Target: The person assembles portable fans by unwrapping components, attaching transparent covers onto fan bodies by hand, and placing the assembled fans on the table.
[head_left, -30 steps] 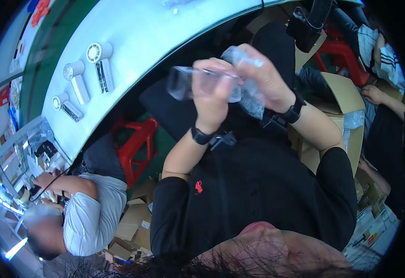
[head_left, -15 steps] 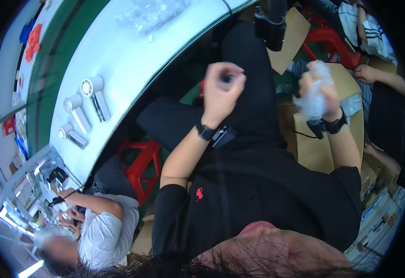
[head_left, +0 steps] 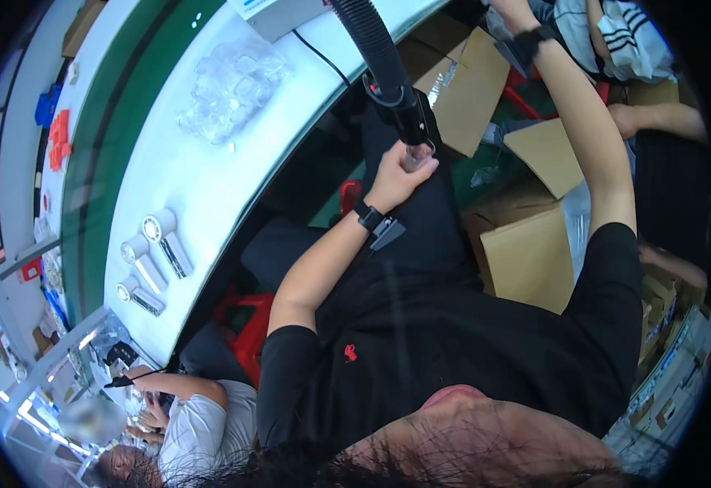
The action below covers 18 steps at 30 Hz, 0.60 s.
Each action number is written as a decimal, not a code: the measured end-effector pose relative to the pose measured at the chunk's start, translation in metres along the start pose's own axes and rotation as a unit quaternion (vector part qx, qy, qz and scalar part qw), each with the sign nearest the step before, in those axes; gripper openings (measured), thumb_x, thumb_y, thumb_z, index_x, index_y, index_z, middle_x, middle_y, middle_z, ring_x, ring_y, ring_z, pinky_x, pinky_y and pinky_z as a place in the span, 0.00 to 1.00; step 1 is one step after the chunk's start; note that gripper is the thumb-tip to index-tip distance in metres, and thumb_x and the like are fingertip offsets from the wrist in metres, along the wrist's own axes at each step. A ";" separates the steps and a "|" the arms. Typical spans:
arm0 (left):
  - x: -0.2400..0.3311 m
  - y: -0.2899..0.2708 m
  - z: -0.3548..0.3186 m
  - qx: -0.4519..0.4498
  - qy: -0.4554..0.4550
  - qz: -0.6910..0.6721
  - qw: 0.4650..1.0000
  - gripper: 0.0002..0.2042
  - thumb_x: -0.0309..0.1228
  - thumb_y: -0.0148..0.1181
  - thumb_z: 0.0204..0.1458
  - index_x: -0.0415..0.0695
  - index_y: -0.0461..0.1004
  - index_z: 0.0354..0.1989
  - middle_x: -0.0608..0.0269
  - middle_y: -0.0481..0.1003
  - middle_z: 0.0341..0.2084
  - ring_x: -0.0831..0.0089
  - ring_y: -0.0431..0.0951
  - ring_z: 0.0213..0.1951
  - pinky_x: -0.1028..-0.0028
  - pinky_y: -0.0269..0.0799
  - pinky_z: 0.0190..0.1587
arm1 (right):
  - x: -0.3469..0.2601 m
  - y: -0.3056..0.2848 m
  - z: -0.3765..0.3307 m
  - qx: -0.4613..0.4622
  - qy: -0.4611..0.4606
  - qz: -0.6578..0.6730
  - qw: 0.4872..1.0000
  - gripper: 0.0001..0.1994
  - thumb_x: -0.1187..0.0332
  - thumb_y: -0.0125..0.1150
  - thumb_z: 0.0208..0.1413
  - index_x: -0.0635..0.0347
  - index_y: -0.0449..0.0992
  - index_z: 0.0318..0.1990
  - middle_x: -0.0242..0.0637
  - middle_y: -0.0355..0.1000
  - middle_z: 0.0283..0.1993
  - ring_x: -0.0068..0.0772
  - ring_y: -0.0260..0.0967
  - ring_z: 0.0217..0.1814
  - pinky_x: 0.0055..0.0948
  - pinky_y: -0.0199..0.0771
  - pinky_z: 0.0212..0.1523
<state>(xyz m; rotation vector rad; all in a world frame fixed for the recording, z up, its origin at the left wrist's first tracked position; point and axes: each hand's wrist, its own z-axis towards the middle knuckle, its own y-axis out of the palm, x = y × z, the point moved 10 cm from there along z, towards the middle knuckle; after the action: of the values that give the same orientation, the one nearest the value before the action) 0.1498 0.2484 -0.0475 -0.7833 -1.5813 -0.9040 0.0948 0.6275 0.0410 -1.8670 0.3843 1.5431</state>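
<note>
My left hand [head_left: 400, 179] is closed round a small clear cup-like piece [head_left: 415, 159]. The piece sits right at the lower end of a black nozzle on a ribbed hose [head_left: 368, 37]. My right hand [head_left: 512, 11] is stretched far forward to the top edge of the picture, its fingers cut off, so what it holds or touches is hidden. On the white table to the left, three white handheld fans [head_left: 159, 225] lie side by side. A heap of clear plastic pieces [head_left: 229, 89] rests farther along the same table.
An open cardboard box [head_left: 526, 256] stands to the right of my legs, with clear plastic at its side. A pale device [head_left: 278, 12] with a black cable sits at the table's far end. Co-workers sit at lower left [head_left: 197, 427] and upper right [head_left: 636, 41]; red stools are nearby.
My left hand has moved slightly nearer and is now at the nozzle. My right hand has swung forward from above the box, where it held crumpled clear plastic. The view has shifted.
</note>
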 end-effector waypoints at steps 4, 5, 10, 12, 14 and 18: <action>0.002 0.023 -0.003 -0.046 -0.031 -0.201 0.978 0.12 0.26 0.67 0.52 0.38 0.69 0.39 0.60 0.77 0.41 0.78 0.76 0.39 0.76 0.72 0.45 | -0.099 0.011 0.011 0.186 -0.109 -0.461 0.861 0.31 0.46 0.64 0.50 0.65 0.72 0.51 0.52 0.77 0.42 0.51 0.75 0.47 0.44 0.76 0.46; 0.003 0.018 -0.007 -0.041 -0.032 -0.196 0.979 0.12 0.26 0.67 0.52 0.38 0.69 0.39 0.60 0.77 0.41 0.78 0.76 0.39 0.76 0.72 0.45 | -0.095 0.022 0.024 0.143 -0.078 -0.519 0.839 0.32 0.46 0.64 0.49 0.65 0.71 0.52 0.53 0.76 0.44 0.51 0.75 0.48 0.45 0.76 0.48; -0.032 -0.022 -0.048 -0.012 -0.124 -0.117 0.985 0.16 0.26 0.62 0.56 0.39 0.65 0.51 0.59 0.74 0.45 0.77 0.75 0.41 0.76 0.72 0.46 | -0.116 0.062 0.024 0.077 -0.060 -0.615 0.783 0.34 0.47 0.67 0.45 0.65 0.70 0.54 0.57 0.74 0.49 0.56 0.72 0.53 0.47 0.74 0.52; -0.030 -0.042 -0.068 0.005 -0.148 -0.110 0.983 0.18 0.27 0.60 0.57 0.40 0.64 0.54 0.60 0.73 0.45 0.76 0.75 0.41 0.75 0.72 0.47 | -0.109 0.041 0.029 -0.021 -0.211 -0.369 0.905 0.34 0.47 0.68 0.44 0.64 0.70 0.53 0.57 0.73 0.51 0.56 0.71 0.54 0.47 0.74 0.52; 0.001 -0.060 -0.082 0.088 -0.093 -0.417 0.900 0.17 0.33 0.59 0.58 0.43 0.69 0.54 0.62 0.72 0.43 0.73 0.74 0.42 0.70 0.71 0.51 | -0.123 0.039 0.016 -0.124 -0.335 -0.080 0.931 0.34 0.47 0.68 0.43 0.64 0.70 0.53 0.58 0.72 0.52 0.57 0.70 0.55 0.48 0.73 0.52; 0.029 -0.099 -0.106 0.248 -0.076 -0.511 0.819 0.18 0.37 0.56 0.59 0.44 0.69 0.55 0.63 0.71 0.40 0.68 0.73 0.45 0.65 0.70 0.55 | -0.115 -0.001 -0.017 0.041 -0.202 -0.099 0.973 0.27 0.55 0.67 0.52 0.63 0.70 0.53 0.41 0.76 0.34 0.41 0.76 0.34 0.33 0.78 0.38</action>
<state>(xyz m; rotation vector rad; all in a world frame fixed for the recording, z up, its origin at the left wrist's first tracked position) 0.1101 0.1076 -0.0222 0.4751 -2.2783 -1.0748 0.0784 0.5956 0.1519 -1.4321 0.0707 1.6873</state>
